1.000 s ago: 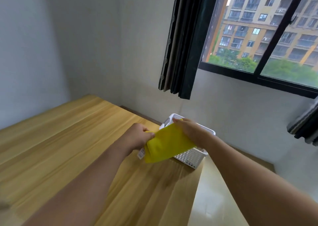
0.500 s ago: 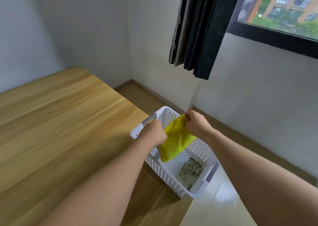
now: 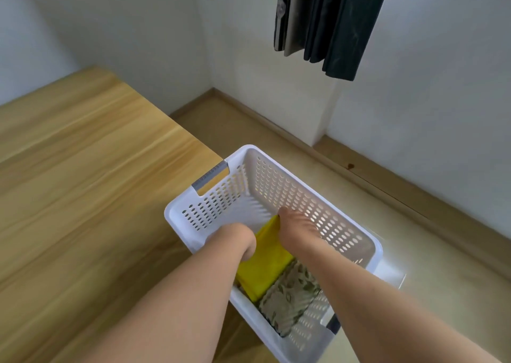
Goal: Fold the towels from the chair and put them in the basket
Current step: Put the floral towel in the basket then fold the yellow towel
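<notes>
Yellow towel (image 3: 266, 263): folded, down inside the basket, held between your two hands; its lower end lies beside and partly over the patterned cloth.
Basket (image 3: 279, 185): white, perforated walls, grey handle bar on the far-left rim; it sits just off the table's corner, over the floor.
Your left hand (image 3: 237, 238): inside the basket at the towel's left edge, fingers curled down onto the yellow towel, gripping it.
Your right hand (image 3: 296, 231): inside the basket at the towel's upper right corner, fingertips pinching that edge.
Patterned cloth (image 3: 290, 296): green-grey leaf print, folded, lying on the basket floor at the near end.
Table (image 3: 83, 169): light wood grain, to your left.
Curtain (image 3: 329, 22): dark, hanging at upper right against the white wall.
</notes>
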A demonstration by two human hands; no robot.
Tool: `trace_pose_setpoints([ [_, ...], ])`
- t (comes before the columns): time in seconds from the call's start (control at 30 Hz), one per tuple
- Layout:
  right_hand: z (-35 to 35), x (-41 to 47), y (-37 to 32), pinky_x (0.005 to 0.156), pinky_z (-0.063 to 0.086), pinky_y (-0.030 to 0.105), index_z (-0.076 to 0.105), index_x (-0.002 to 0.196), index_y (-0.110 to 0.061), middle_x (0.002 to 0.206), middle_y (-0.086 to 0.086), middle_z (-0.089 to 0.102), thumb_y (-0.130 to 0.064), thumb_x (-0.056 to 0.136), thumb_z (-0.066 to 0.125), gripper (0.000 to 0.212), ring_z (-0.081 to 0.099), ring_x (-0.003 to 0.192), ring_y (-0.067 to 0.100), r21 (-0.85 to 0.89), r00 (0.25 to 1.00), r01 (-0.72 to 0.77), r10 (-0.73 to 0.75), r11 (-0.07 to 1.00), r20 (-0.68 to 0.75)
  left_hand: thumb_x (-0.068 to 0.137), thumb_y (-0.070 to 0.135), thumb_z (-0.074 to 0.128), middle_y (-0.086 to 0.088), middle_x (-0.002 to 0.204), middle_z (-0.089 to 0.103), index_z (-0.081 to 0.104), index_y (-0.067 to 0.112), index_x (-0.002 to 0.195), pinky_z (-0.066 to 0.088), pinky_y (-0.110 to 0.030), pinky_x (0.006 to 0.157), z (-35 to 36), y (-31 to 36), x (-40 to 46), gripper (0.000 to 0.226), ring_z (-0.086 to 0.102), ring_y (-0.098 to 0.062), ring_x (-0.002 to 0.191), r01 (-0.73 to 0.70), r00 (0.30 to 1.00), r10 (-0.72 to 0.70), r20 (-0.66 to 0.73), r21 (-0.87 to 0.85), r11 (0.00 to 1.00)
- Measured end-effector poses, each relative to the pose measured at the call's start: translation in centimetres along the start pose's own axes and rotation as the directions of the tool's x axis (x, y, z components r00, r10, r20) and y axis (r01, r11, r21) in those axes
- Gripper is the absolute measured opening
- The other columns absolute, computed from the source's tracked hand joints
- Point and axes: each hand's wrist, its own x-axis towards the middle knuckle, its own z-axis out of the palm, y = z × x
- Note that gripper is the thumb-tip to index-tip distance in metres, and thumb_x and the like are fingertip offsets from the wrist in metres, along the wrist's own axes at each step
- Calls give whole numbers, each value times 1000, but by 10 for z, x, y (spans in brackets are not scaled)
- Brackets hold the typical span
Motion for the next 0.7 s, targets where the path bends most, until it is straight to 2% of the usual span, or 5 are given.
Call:
trace_pose_setpoints([
  [0.07, 9, 2, 0, 85, 51, 37, 50, 127, -3, 121, 12, 57, 2, 96, 40, 33, 60, 109, 30, -29, 1000, -6, 5, 1000, -27, 92, 7, 43, -15, 100, 52, 53, 6, 115, 49, -41, 80, 4, 2, 4, 25, 58, -32, 84, 26, 999, -26, 18, 2, 1000],
  [0.17, 9, 3, -1, 88, 52, 37, 47, 131, 1, 123, 14, 57, 7, 94, 43, 38, 62, 108, 28, -77, 999, -34, 34, 996, -5, 94, 12, 42, -18, 126, 53, 54, 5, 118, 41, -48, 103, 11, 5, 10, 28, 52, -37, 117, 75, 997, -76, 10, 30, 997],
  [0.37, -17, -27, 5, 81, 49, 35, 50, 119, -4, 116, 15, 57, 1, 90, 39, 31, 59, 104, 30, 75, 997, 75, -77, 994, 19, 94, 14, 46, -12, 134, 53, 54, 10, 129, 38, -43, 100, 7, 1, -19, 36, 50, -33, 122, 79, 965, -64, -253, 48, 996],
  [0.5, -48, -69, -1, 75, 45, 34, 51, 111, -6, 112, 14, 58, -4, 90, 39, 24, 56, 99, 31, 207, 987, 149, -132, 967, -96, 96, 19, 45, -10, 127, 55, 51, 13, 124, 44, -39, 90, 9, -23, -63, 29, 52, -30, 118, -50, 744, 37, -668, 0, 999],
  [0.7, -107, -151, -31, 95, 38, 35, 49, 125, -3, 128, 16, 54, -7, 90, 45, 35, 49, 120, 32, 207, 900, 287, -189, 935, -392, 99, 17, 40, -6, 129, 48, 47, 12, 118, 40, -36, 94, 18, -77, -151, 21, 47, -27, 120, -228, 467, 65, -882, -49, 972],
])
